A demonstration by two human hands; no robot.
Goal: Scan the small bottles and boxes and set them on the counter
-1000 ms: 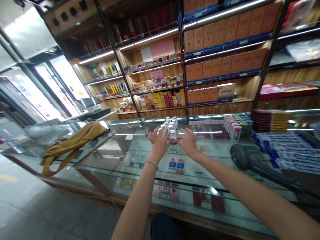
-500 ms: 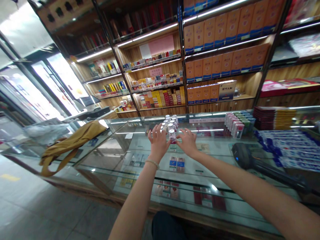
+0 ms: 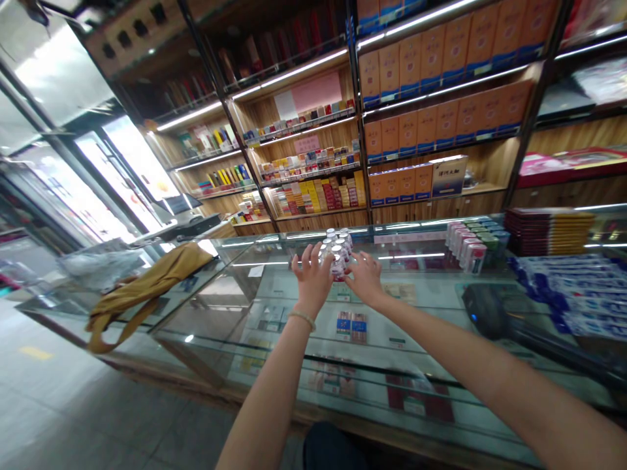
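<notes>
A tight cluster of small clear jars (image 3: pixel 337 250) with whitish lids stands in rows on the glass counter. The nearest jar (image 3: pixel 337 268) has pinkish-purple contents or a label at its base. My left hand (image 3: pixel 312 277) is at its left side, thumb against it, the other fingers raised and curved beside the cluster. From the right, the thumb and fingertips of my right hand (image 3: pixel 365 277) meet the same jar, so it sits between both hands. The fingertips partly hide the jars behind. A light bracelet (image 3: pixel 302 319) circles my left wrist.
To the right are rows of pink, green and blue containers (image 3: pixel 473 245), blue-white packets (image 3: pixel 568 287) and a black handheld scanner (image 3: pixel 482 310). A mustard-coloured bag (image 3: pixel 147 294) lies on the left counter. Packs (image 3: pixel 351 324) rest under the glass. Stocked shelves (image 3: pixel 313 170) line the back.
The nearest jar now sits closer against the cluster, and my hands have drawn slightly nearer around it. The whole view has shifted a little.
</notes>
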